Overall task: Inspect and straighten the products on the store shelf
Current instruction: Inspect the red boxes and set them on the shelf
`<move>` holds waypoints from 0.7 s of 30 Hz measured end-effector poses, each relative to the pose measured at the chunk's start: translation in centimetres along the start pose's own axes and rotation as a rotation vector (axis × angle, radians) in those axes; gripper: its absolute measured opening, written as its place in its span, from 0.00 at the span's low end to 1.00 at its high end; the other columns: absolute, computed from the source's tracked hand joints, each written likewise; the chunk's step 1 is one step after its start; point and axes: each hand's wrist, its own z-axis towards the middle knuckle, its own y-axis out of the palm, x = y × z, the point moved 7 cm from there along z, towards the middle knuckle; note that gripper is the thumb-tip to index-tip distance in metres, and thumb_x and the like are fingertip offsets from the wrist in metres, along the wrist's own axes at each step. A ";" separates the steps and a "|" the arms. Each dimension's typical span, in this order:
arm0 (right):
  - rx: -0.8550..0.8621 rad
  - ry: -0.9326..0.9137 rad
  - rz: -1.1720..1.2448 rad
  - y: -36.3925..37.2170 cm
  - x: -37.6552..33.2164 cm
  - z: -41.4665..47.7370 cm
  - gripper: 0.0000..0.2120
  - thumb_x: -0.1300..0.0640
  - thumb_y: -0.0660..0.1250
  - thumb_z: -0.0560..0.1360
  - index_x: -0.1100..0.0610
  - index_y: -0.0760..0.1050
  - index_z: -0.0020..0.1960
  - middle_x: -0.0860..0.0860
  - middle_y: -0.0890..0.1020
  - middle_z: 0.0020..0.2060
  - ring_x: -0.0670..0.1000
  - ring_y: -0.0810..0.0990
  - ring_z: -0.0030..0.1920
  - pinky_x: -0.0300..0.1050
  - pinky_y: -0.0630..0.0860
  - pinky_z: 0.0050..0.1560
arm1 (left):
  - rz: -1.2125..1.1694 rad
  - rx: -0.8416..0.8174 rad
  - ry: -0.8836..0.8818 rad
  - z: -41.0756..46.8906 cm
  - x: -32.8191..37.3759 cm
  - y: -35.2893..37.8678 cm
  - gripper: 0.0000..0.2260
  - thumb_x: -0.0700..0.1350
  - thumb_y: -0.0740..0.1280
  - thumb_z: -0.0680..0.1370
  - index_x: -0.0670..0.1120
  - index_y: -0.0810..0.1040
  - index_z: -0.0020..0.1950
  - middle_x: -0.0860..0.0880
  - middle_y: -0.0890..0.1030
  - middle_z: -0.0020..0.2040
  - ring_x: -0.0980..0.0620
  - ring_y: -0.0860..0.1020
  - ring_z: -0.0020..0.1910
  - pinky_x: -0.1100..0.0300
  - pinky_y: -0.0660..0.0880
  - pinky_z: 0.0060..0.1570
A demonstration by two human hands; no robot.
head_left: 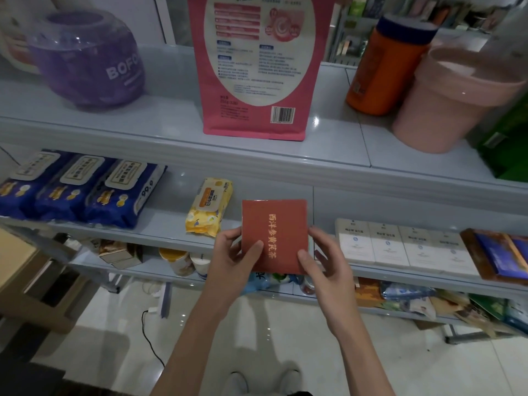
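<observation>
Pink pouch is running off the top edge, its fine print blurring out, unreadable. Left hand & right hand are covering lower corners of the red box; btm-shelf goods are smearing together.

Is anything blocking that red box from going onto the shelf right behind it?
Nothing visible does. The left hand and right hand hold the red box before a stretch of middle shelf between the yellow wipes pack and the white boxes.

Free: middle shelf between yellow wipes pack, white boxes.
</observation>
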 end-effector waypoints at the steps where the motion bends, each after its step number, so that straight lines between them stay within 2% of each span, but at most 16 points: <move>1: -0.010 -0.004 -0.013 0.2 -0.1 -0.1 0.21 0.44 0.72 0.75 0.36 0.75 0.67 0.34 0.75 0.68 0.40 0.73 0.70 0.65 0.76 0.66 | 0.000 0.011 0.000 0.0 -0.1 -0.1 0.13 0.39 0.71 0.79 0.46 0.72 0.61 0.50 0.82 0.60 0.58 0.82 0.56 0.63 0.81 0.49; 4: -0.021 -0.027 -0.023 0.4 -0.4 -0.2 0.22 0.45 0.73 0.75 0.37 0.75 0.68 0.34 0.75 0.69 0.39 0.73 0.70 0.70 0.77 0.62 | 0.008 0.026 0.008 0.1 -0.2 -0.4 0.12 0.38 0.70 0.79 0.47 0.72 0.59 0.49 0.82 0.59 0.61 0.82 0.53 0.63 0.81 0.50; 8: -0.040 -0.040 -0.025 0.5 -0.8 -0.2 0.24 0.45 0.74 0.74 0.37 0.75 0.69 0.35 0.74 0.70 0.43 0.73 0.71 0.71 0.77 0.61 | -0.018 0.033 -0.012 0.3 -0.6 -0.6 0.13 0.39 0.70 0.79 0.49 0.72 0.60 0.50 0.82 0.59 0.60 0.82 0.54 0.63 0.81 0.49; 10: -0.060 -0.043 -0.023 0.5 -0.9 -0.2 0.25 0.45 0.75 0.75 0.36 0.74 0.70 0.32 0.72 0.71 0.42 0.72 0.72 0.68 0.78 0.63 | -0.032 0.041 -0.020 0.4 -0.7 -0.7 0.13 0.40 0.70 0.79 0.49 0.73 0.61 0.50 0.82 0.59 0.57 0.83 0.55 0.62 0.81 0.48; 13: -0.115 -0.008 -0.023 0.6 -0.8 -0.4 0.30 0.45 0.76 0.72 0.30 0.71 0.71 0.28 0.71 0.70 0.36 0.71 0.70 0.61 0.79 0.65 | -0.047 0.059 -0.027 0.5 -0.7 -0.7 0.14 0.42 0.71 0.79 0.48 0.73 0.62 0.51 0.83 0.57 0.59 0.84 0.53 0.64 0.81 0.45; 16: -0.149 -0.025 -0.068 0.7 -1.0 -0.5 0.34 0.47 0.78 0.71 0.34 0.69 0.73 0.32 0.70 0.72 0.36 0.69 0.72 0.54 0.75 0.71 | -0.032 0.093 -0.034 0.5 -0.5 -0.8 0.15 0.45 0.71 0.79 0.47 0.72 0.62 0.53 0.84 0.53 0.58 0.84 0.49 0.64 0.81 0.43; 18: -0.148 -0.038 -0.088 0.6 -1.0 -0.5 0.34 0.49 0.77 0.72 0.37 0.69 0.73 0.35 0.71 0.74 0.37 0.69 0.73 0.46 0.73 0.72 | 0.004 0.095 -0.013 0.5 -0.2 -0.8 0.13 0.47 0.72 0.79 0.48 0.73 0.60 0.56 0.85 0.47 0.58 0.84 0.46 0.65 0.80 0.40; 19: -0.141 -0.034 -0.085 0.5 -0.8 -0.5 0.33 0.49 0.77 0.72 0.37 0.69 0.74 0.36 0.71 0.73 0.38 0.69 0.73 0.47 0.73 0.72 | 0.005 0.083 -0.002 0.4 0.0 -0.7 0.12 0.47 0.72 0.78 0.48 0.73 0.59 0.58 0.85 0.43 0.60 0.84 0.44 0.66 0.79 0.38; 21: -0.120 -0.012 -0.066 0.2 -0.4 -0.3 0.31 0.49 0.75 0.75 0.36 0.68 0.74 0.36 0.73 0.72 0.41 0.70 0.74 0.57 0.76 0.69 | -0.019 0.041 0.012 0.2 0.3 -0.4 0.13 0.47 0.71 0.78 0.45 0.74 0.61 0.60 0.85 0.42 0.62 0.83 0.45 0.68 0.78 0.38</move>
